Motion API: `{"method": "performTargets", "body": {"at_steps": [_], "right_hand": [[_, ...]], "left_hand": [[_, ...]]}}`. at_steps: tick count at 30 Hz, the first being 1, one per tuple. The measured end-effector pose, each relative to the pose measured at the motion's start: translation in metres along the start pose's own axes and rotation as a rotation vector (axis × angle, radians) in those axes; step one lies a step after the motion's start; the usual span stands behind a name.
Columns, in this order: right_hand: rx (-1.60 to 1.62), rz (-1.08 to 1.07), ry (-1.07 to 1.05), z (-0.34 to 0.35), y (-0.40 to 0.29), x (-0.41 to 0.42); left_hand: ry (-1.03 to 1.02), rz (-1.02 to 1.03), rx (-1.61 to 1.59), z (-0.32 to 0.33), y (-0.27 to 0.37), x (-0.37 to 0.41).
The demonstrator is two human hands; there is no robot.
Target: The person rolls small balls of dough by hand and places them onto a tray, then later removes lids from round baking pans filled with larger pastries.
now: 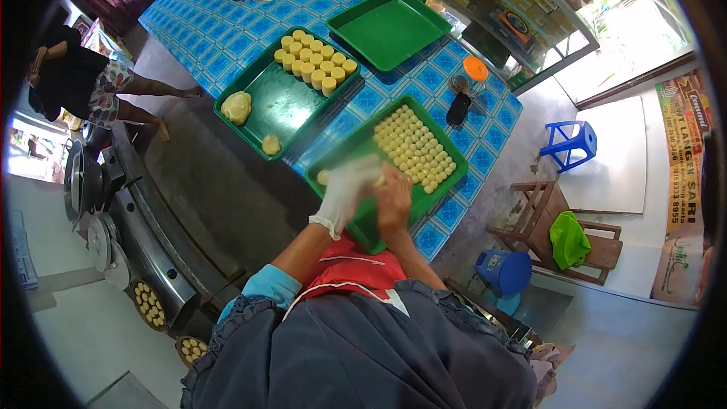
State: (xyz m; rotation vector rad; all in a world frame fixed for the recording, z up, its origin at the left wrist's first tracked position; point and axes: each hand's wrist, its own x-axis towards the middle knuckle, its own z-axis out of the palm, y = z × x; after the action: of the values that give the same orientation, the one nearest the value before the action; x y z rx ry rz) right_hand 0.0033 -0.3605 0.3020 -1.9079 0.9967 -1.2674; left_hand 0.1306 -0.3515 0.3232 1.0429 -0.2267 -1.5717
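Observation:
My left hand (347,190), in a thin white glove, is blurred over the near part of a green tray (461,167). Against its fingertips rests my bare right hand (394,199), and a bit of pale dough (377,180) shows between the two. Whether the left fingers close on it is hidden by blur. Rows of small pale dough balls (414,147) fill the tray's far right side. Another dough piece (323,176) lies at the tray's left edge. In a second green tray (255,130) are yellow cylindrical pieces (311,59), a large dough lump (236,107) and a smaller one (271,145).
A third green tray (392,28) lies at the table's far side. A jar with an orange lid (475,69) and a black object (458,109) are at the right. Another person (74,74) stands at far left. A blue stool (576,142) is beyond the table.

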Motion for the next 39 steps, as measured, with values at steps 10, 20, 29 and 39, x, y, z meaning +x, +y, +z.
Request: {"method": "performTargets", "body": {"at_steps": [10, 20, 29, 39], "right_hand": [[-0.083, 0.022, -0.094, 0.006, 0.002, 0.007], [0.248, 0.184, -0.348, -0.009, 0.048, 0.045], [0.612, 0.436, -0.079, -0.022, 0.026, 0.043], [0.105, 0.192, -0.135, -0.018, 0.018, 0.056]], "left_hand": [[0.009, 0.104, -0.023, -0.017, -0.021, 0.018], [-0.088, -0.202, 0.045, 0.01, 0.013, 0.007], [-0.061, -0.106, 0.017, 0.001, 0.021, 0.022], [0.041, 0.01, 0.032, -0.004, 0.012, 0.023]]}}
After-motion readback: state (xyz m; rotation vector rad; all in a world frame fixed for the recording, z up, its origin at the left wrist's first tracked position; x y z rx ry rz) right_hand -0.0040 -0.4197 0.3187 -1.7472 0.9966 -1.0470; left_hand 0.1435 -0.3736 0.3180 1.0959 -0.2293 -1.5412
